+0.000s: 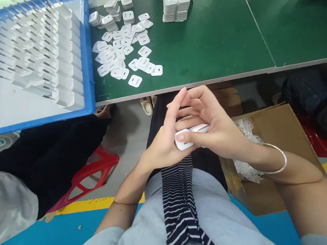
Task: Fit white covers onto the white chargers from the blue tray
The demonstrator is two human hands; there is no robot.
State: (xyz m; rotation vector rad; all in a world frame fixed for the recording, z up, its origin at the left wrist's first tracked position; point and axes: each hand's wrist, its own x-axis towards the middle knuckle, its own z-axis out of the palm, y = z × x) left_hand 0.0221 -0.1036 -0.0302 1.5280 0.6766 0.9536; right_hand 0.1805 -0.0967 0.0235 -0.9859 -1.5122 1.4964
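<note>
In the head view, the person's two hands meet in front of the lap, just off the bench's near edge. The left hand (164, 146) lies under and along the near side of a small white piece (200, 128), cradling it. The right hand (221, 129) grasps the piece from the 3 o'clock side, its thumb pressed on a white plate (184, 143) with rounded corners at the piece's end. Fingers hide much of the piece. A bangle (284, 159) circles the right wrist.

Taking the hands as the clock's centre, the green bench (218, 41) stretches from 10 to 2 o'clock. Toward 11 o'clock, loose white plates (135, 81) lie scattered on it, some overlapping, with small stacks (128, 17) behind them. Near 12 o'clock stands a tight block of stacked plates (176, 5).

At 10 o'clock, a blue-rimmed tray (91, 81) holds rows of white housings (72, 76) with thin metal pins (2, 76). At 3 o'clock, an opened cardboard box (284, 133) has white perforated material (248, 133) in it. Toward 8 o'clock, a co-worker in black (59, 149) sits by a red stool (105, 163).
</note>
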